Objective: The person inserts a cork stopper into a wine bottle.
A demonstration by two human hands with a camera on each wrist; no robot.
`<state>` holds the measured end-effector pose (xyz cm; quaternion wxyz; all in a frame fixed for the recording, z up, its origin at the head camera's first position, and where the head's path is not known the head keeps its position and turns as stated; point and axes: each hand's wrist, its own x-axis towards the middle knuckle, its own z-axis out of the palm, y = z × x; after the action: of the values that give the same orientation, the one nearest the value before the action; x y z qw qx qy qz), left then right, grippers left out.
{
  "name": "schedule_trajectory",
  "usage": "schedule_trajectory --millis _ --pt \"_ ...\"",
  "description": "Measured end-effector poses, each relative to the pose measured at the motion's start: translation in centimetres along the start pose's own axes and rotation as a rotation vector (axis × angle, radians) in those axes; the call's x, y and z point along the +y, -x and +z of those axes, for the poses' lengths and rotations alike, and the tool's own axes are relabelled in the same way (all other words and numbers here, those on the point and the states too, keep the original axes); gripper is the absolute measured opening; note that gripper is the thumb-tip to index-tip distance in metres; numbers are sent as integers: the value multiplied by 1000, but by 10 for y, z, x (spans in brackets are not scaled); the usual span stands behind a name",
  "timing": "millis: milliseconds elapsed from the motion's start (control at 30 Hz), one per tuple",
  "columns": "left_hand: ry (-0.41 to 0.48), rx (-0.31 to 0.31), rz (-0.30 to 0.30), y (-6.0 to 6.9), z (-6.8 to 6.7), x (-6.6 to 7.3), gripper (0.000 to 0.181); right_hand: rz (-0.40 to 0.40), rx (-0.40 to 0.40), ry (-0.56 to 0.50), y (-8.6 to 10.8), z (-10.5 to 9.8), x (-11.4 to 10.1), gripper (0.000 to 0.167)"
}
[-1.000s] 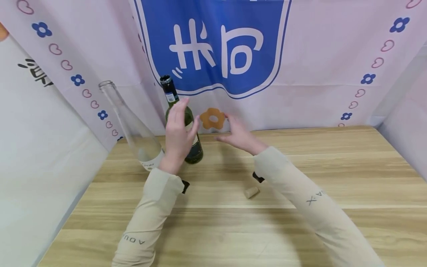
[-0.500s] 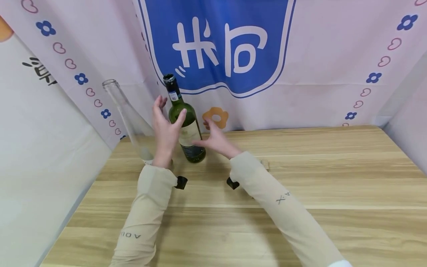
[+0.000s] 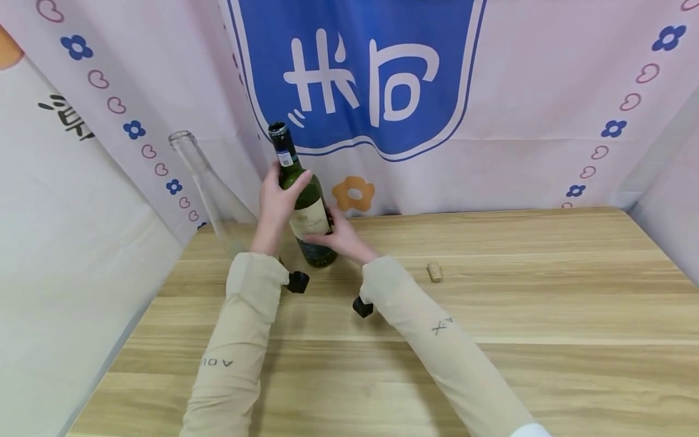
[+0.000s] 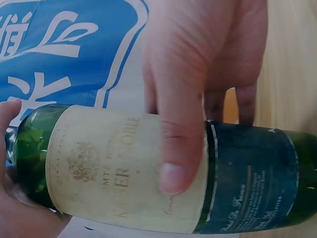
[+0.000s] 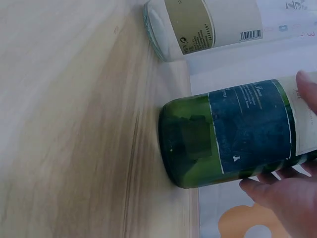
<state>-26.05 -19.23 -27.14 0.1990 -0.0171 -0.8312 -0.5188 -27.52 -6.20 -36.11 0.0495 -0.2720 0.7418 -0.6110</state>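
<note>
"So, where's the green bottle (image 3: 310, 217)?"

"On the counter (image 3: 546, 303), near the clear bottle (image 3: 210, 189). My left hand (image 3: 277, 201) wraps it up high, and my right hand (image 3: 345, 235) grips it lower down."

Head view looks down; wrist close-ups share bottle (image 3: 312, 217).

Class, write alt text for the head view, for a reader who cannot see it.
A person's left hand and right hand hold a green bottle on a wooden table, left hand higher. A clear bottle stands to its left; a cork lies to the right.
</note>
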Motion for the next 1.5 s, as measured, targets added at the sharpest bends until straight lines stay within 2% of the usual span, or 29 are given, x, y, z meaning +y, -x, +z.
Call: schedule_trajectory --millis 67,200,333,467,667,833,967,1233,1500 --pt "20 2 16 -3 -1 0 53 -3 10 13 0 1 0 69" --pt "125 20 79 -4 -2 -3 41 24 13 40 1 3 -4 71" --pt "183 20 121 2 -2 -3 38 47 -11 77 5 2 -10 75" --pt "178 -18 141 14 -1 5 37 49 -38 117 13 -4 -17 78" --pt "191 -56 139 32 -1 22 35 -5 -125 153 29 -17 -31 82" --pt "225 -102 166 50 1 38 34 -24 -180 198 51 -31 -42 89" --pt "235 -122 184 67 7 52 33 -72 -208 213 70 -40 -51 87" --pt "243 -134 208 95 20 69 30 -53 -207 277 106 -53 -61 85" --pt "245 -164 206 112 34 74 30 -11 -190 319 133 -61 -63 84"
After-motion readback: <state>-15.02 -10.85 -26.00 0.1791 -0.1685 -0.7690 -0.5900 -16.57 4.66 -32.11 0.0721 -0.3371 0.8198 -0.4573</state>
